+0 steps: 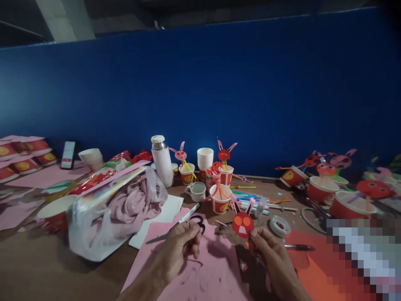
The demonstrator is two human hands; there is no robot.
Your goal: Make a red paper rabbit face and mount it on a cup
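My right hand (272,255) pinches a red paper rabbit face (243,225) at its lower right edge. The face has orange round eyes, a pink snout piece and upright ears with dark centres. My left hand (181,246) is closed, its fingers curled, above a sheet of pink paper (216,267); whether anything is inside them is hidden. Black-handled scissors (156,238) lie partly behind that hand. A black pen (299,247) rests on red-orange paper (326,271) beside my right hand, near a roll of clear tape (280,226).
Red paper cups (219,205) with rabbit figures stand ahead, and more cups (322,190) stand at right. A white thermos (162,163), a mug (197,192), coloured pens (247,200) and a plastic bag (90,238) with pink cloth crowd the table. A blue partition (200,92) rises behind.
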